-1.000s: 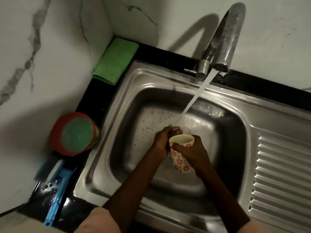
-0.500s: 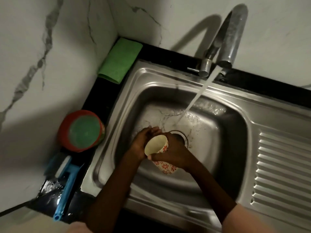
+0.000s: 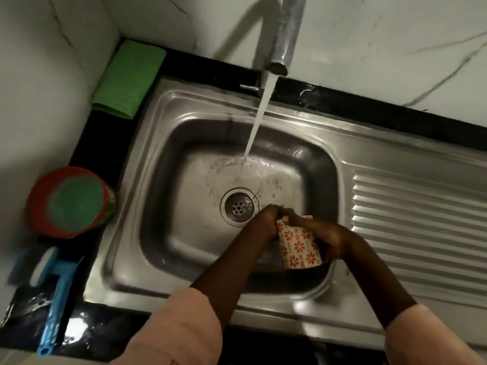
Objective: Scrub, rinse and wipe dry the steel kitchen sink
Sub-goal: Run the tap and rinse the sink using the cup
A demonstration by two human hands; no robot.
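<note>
Both hands are down in the basin's near right corner, wrapped around a floral paper cup (image 3: pixel 299 246). The right hand (image 3: pixel 325 237) has its fingers curled round the cup's side and is gripping it, with the cup tipped so its mouth faces away toward the drain. The left hand (image 3: pixel 266 221) is bunched up at the cup's mouth end, fingers curled against the rim, though whether they're actually inside the cup is hard to say because of the blur. So the hands are together, both clamped on that cup.

Right beside the left hand is the drain (image 3: pixel 239 207), uncovered, with water pooling around it. The stream of water (image 3: pixel 257 127) from the tap (image 3: pixel 286 35) lands on the basin floor just behind the drain, well clear of the cup. The steel sink (image 3: pixel 168 159) sits in a black counter (image 3: pixel 87 138), ribbed drainboard (image 3: pixel 416 233) off to the right.

Out on the counter's left strip: a folded green cloth (image 3: pixel 129 79) in the back corner, a red tub (image 3: pixel 71 202) with greenish contents nearer, then a blue-handled brush (image 3: pixel 54 299) lying at the front.

Compared with half a second ago, the cup has shifted from over the drain to the right, and it's now angled mouth-away instead of mouth-up. The drain was mostly hidden by the hands before and now it's in plain view.
</note>
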